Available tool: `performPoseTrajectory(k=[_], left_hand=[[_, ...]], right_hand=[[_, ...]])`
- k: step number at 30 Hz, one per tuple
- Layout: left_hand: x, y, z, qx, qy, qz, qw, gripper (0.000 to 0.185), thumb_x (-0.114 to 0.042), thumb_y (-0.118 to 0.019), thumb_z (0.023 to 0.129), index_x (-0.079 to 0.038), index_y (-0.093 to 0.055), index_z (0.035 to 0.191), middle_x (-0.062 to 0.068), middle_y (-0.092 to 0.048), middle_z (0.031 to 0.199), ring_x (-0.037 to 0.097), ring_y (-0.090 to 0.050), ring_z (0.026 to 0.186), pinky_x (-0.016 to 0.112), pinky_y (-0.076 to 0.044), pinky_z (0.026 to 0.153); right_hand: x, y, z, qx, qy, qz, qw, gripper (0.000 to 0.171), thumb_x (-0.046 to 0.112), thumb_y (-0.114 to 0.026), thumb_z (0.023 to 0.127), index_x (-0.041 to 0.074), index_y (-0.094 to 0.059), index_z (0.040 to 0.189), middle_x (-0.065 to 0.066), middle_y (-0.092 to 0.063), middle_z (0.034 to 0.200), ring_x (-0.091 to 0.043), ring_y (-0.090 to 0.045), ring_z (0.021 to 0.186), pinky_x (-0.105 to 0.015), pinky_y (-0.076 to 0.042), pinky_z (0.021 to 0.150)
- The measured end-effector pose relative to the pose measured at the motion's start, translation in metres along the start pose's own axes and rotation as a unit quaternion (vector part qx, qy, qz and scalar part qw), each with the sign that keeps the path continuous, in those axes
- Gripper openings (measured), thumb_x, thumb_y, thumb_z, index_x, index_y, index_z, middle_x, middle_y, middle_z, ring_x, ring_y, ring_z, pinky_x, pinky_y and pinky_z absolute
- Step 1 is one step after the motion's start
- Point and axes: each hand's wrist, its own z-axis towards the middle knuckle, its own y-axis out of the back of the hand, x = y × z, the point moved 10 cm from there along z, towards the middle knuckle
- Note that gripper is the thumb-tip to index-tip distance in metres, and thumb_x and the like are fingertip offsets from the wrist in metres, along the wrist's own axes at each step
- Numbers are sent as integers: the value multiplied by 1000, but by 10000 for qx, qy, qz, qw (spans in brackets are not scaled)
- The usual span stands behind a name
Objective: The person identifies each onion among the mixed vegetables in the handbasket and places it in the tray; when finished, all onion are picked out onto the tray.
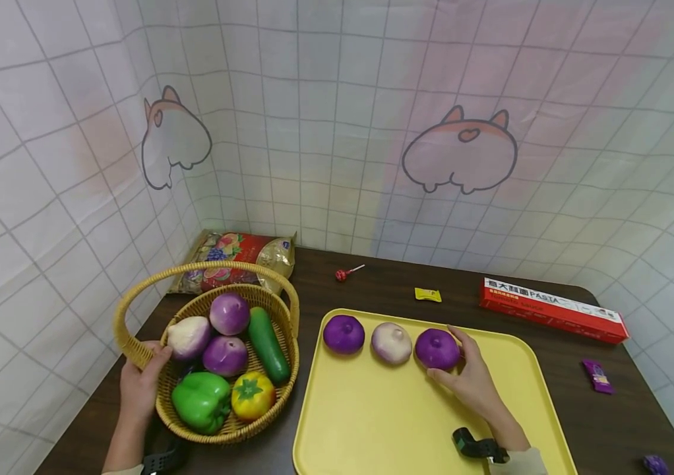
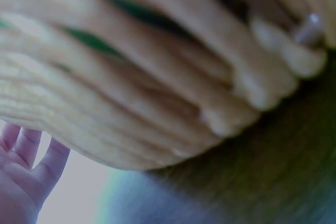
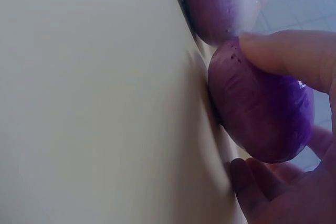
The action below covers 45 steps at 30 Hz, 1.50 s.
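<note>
Right hand (image 1: 464,376) has its thumb and fingers curled partway, spread about as wide as the rightmost purple onion (image 1: 436,349) and holding it from opposite sides. That onion sits towards the far edge of the yellow tray (image 1: 372,409), at the end of a row of three, just beside the white-and-purple onion (image 1: 392,343), with the leftmost purple onion (image 1: 343,334) beyond. Seen from the right wrist, its underside looks to rest on the tray, though a slight clearance would be hard to tell. For this handling a light hold seems best: the skin looks smooth and glossy, so the pads should bear on the widest part rather than slide over the rounded top. With the thumb so near the white-and-purple onion, any shift is better made upward or away from it, lest it be nudged out of line. On letting go, the fingers ought to part evenly, so that the round base does not roll. Left hand (image 1: 141,382) holds the wicker basket (image 1: 218,438) at its left rim, by the foot of the handle; a steady grip there should guard against tipping, since it carries a green pepper (image 1: 200,402), a cucumber (image 1: 268,346), a yellow fruit (image 1: 252,396) and three purple vegetables (image 1: 229,314).
</note>
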Motion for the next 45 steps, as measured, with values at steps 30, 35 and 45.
performPoseTrajectory(k=[30, 35, 45], left_hand=[[0, 1, 0, -57, 57, -6, 10000, 13, -3, -62, 92, -5, -52, 85, -5, -48, 73, 10, -42, 64, 22, -35, 58], [0, 1, 0, -70, 88, -12, 9999, 14, -3, -63, 92, -5, -52, 84, -5, -47, 72, 10, -42, 63, 22, -35, 58], [-1, 0, 0, -82, -40, -19, 10000, 14, -1, -62, 92, -3, -51, 82, -5, -48, 71, 10, -42, 63, 22, -35, 59]], right_hand=[[171, -29, -21, -872, 2299, 590, 9675, 46, -5, -72, 83, 6, -59, 126, -12, -56, 129, -20, -54, 113, -30, -45, 97], [194, -91, -22, 73, 2850, 770, 9554, 37, 2, -70, 86, 9, -61, 122, -7, -63, 120, -20, -59, 105, -36, -51, 89], [232, -186, -24, 1431, 3051, 656, 9392, 34, 10, -68, 89, 15, -60, 122, 0, -59, 122, -18, -59, 105, -33, -50, 87]])
